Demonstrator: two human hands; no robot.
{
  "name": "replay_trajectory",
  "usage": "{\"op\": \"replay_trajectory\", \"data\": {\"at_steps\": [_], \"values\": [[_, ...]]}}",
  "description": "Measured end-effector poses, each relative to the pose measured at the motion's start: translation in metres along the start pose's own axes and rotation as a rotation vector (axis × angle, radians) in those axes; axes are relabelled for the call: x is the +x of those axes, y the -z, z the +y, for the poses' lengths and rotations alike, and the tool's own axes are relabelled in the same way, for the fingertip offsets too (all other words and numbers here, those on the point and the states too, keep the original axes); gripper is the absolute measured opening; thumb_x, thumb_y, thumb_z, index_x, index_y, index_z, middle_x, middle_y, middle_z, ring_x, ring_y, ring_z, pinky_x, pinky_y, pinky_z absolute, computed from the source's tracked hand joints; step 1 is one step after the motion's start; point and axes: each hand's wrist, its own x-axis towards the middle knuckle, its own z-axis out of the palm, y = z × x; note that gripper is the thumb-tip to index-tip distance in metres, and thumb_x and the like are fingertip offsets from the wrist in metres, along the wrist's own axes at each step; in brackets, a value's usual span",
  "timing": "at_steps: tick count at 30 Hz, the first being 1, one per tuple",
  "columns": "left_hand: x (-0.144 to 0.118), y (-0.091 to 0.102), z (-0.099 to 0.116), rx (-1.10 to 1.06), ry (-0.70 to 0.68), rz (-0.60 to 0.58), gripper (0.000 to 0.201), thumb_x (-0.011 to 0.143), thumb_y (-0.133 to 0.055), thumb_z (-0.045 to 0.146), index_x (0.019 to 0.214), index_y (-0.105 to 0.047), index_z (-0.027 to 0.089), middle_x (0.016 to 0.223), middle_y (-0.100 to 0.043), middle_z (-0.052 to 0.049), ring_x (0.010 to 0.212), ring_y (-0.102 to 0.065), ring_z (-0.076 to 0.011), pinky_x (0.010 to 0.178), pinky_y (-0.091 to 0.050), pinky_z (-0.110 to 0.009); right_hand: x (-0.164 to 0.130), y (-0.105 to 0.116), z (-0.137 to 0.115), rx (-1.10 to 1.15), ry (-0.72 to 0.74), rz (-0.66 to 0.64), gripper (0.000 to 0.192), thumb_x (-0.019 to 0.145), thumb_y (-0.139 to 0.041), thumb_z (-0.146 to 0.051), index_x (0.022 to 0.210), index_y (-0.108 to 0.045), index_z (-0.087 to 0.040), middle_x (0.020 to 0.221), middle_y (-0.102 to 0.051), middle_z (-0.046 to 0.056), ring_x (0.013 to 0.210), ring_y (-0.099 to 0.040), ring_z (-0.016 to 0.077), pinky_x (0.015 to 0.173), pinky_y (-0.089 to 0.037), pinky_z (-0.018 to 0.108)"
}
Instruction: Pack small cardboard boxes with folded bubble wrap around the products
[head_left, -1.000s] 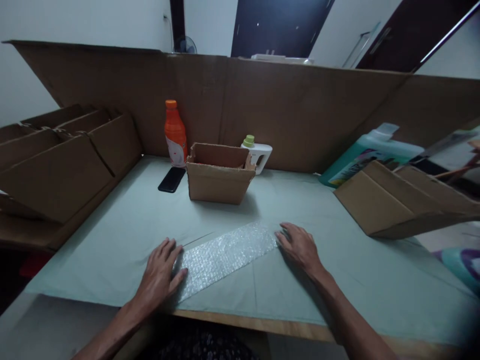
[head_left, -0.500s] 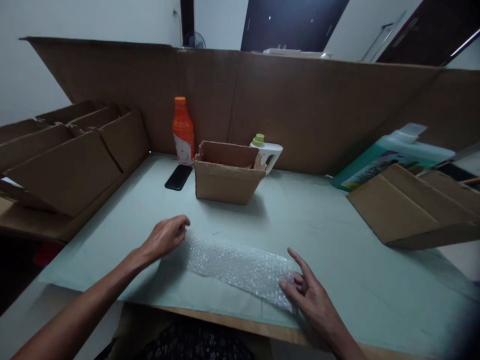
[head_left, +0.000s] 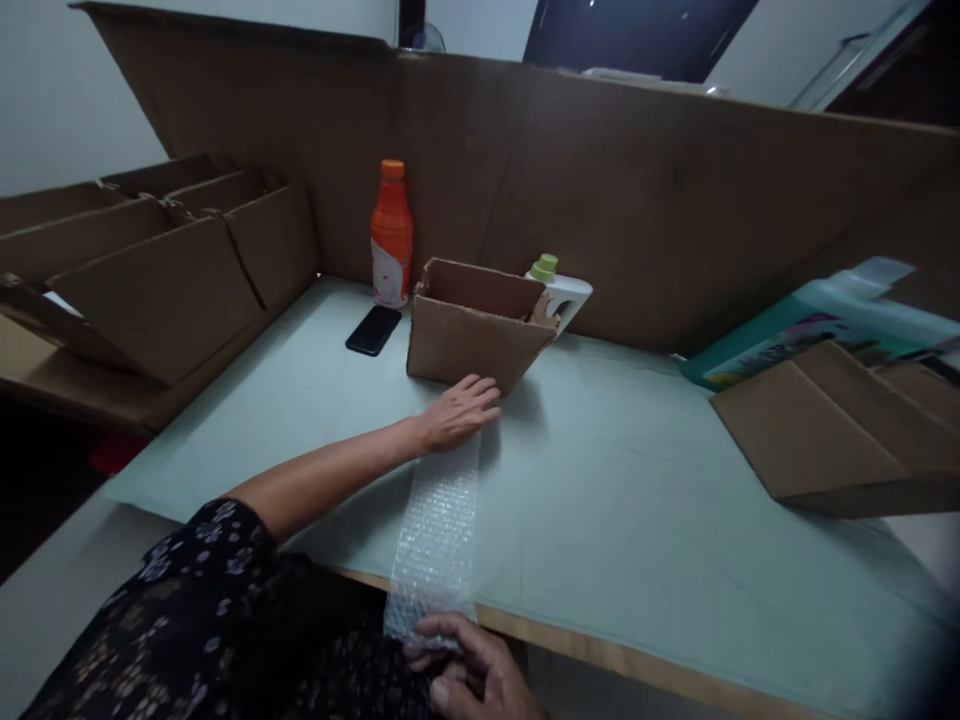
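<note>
A strip of clear bubble wrap (head_left: 436, 525) runs from the middle of the table toward me, its near end hanging past the front edge. My left hand (head_left: 459, 410) lies over its far end, fingers stretched out, just in front of a small open cardboard box (head_left: 472, 345). At the near end my right hand (head_left: 484, 665) has its fingers curled around the wrap's edge, partly hidden below the table edge.
An orange bottle (head_left: 391, 235), a black phone (head_left: 373, 330) and a white jug with a green cap (head_left: 574, 290) stand or lie around the box. Divided cardboard (head_left: 180, 270) is at left; a teal jug (head_left: 795, 325) and another carton (head_left: 817, 430) are at right.
The bubble wrap has turned from lying crosswise to pointing toward me. My left hand has moved right and farther away; my right hand has moved left and nearer to me.
</note>
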Motion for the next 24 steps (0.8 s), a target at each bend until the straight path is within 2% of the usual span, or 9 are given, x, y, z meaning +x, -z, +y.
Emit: {"op": "replay_trajectory", "data": {"at_steps": [2, 4, 6, 8, 11, 13, 16, 20, 24], "values": [[-0.043, 0.008, 0.013, -0.041, 0.054, 0.014, 0.021, 0.092, -0.055, 0.015, 0.11, -0.066, 0.013, 0.126, -0.064, -0.016, 0.125, -0.054, -0.0295, 0.107, -0.04, -0.047, 0.004, 0.001, -0.007, 0.097, 0.042, -0.019, 0.059, 0.082, -0.069, -0.06, 0.126, -0.061, -0.022, 0.119, -0.072, 0.014, 0.109, -0.067, 0.026, 0.087, -0.051, 0.036], [-0.096, 0.017, 0.031, -0.147, 0.077, -0.005, 0.027, 0.094, -0.056, 0.028, 0.117, -0.063, 0.016, 0.118, -0.069, -0.011, 0.113, -0.062, -0.024, 0.099, -0.049, -0.039, 0.007, 0.007, -0.018, 0.197, 0.08, 0.001, 0.053, 0.085, -0.069, -0.056, 0.126, -0.06, -0.022, 0.116, -0.073, 0.013, 0.105, -0.068, 0.0235, 0.083, -0.051, 0.034], [-0.142, 0.02, 0.051, -0.513, 0.164, 0.057, 0.04, 0.093, -0.058, 0.039, 0.128, -0.059, 0.02, 0.129, -0.065, -0.01, 0.119, -0.06, -0.0251, 0.103, -0.048, -0.041, 0.015, 0.014, -0.031, 0.269, 0.127, 0.025, 0.047, 0.087, -0.07, -0.051, 0.123, -0.061, -0.022, 0.11, -0.073, 0.012, 0.097, -0.069, 0.0211, 0.076, -0.051, 0.031], [-0.169, 0.011, 0.068, -0.651, 0.294, 0.11, 0.06, 0.085, -0.068, 0.043, 0.139, -0.051, 0.024, 0.133, -0.063, -0.01, 0.121, -0.059, -0.0272, 0.103, -0.048, -0.043, 0.025, 0.02, -0.044, 0.285, 0.178, 0.069, 0.047, 0.088, -0.07, -0.047, 0.125, -0.059, -0.021, 0.105, -0.073, 0.011, 0.089, -0.069, 0.0183, 0.071, -0.051, 0.029], [-0.174, -0.021, 0.081, -0.596, 0.523, 0.189, 0.047, 0.089, -0.058, 0.028, 0.136, -0.055, 0.022, 0.113, -0.069, -0.008, 0.099, -0.065, -0.0218, 0.091, -0.053, -0.038, 0.036, 0.029, -0.056, 0.191, 0.263, 0.229, 0.063, 0.092, -0.065, -0.041, 0.147, -0.038, -0.026, 0.102, -0.072, 0.007, 0.078, -0.068, 0.0156, 0.069, -0.053, 0.029], [-0.165, -0.042, 0.077, -0.469, 0.611, 0.254, 0.044, 0.09, -0.052, 0.021, 0.134, -0.056, 0.019, 0.096, -0.069, -0.006, 0.085, -0.063, -0.0198, 0.083, -0.053, -0.037, 0.036, 0.035, -0.054, -0.019, 0.343, 0.396, 0.067, 0.096, -0.06, -0.035, 0.154, -0.027, -0.028, 0.1, -0.072, 0.006, 0.079, -0.069, 0.0162, 0.072, -0.056, 0.032], [-0.152, -0.061, 0.065, -0.274, 0.623, 0.285, 0.055, 0.087, -0.053, 0.018, 0.141, -0.049, 0.017, 0.085, -0.066, -0.003, 0.079, -0.06, -0.0203, 0.079, -0.052, -0.037, 0.034, 0.042, -0.039, -0.551, 0.557, 0.57, 0.051, 0.095, -0.059, -0.022, 0.145, -0.046, -0.029, 0.108, -0.072, 0.007, 0.096, -0.069, 0.0205, 0.084, -0.056, 0.038], [-0.152, -0.061, 0.059, -0.132, 0.578, 0.286, 0.056, 0.089, -0.051, 0.017, 0.144, -0.044, 0.015, 0.085, -0.065, -0.004, 0.079, -0.058, -0.0223, 0.078, -0.052, -0.04, 0.048, 0.044, -0.02, -1.112, 0.719, 0.608, 0.041, 0.09, -0.061, -0.014, 0.13, -0.061, -0.022, 0.136, -0.063, 0.013, 0.127, -0.057, 0.0314, 0.096, -0.052, 0.05], [-0.163, -0.044, 0.074, -0.158, 0.509, 0.37, 0.054, 0.091, -0.052, 0.017, 0.144, -0.042, 0.019, 0.117, -0.064, -0.012, 0.107, -0.058, -0.0266, 0.092, -0.05, -0.045, 0.066, 0.045, -0.023, -1.191, 0.727, 0.583, 0.029, 0.093, -0.052, -0.005, 0.112, -0.067, -0.02, 0.123, -0.071, 0.011, 0.119, -0.062, 0.0284, 0.091, -0.053, 0.046]]}}
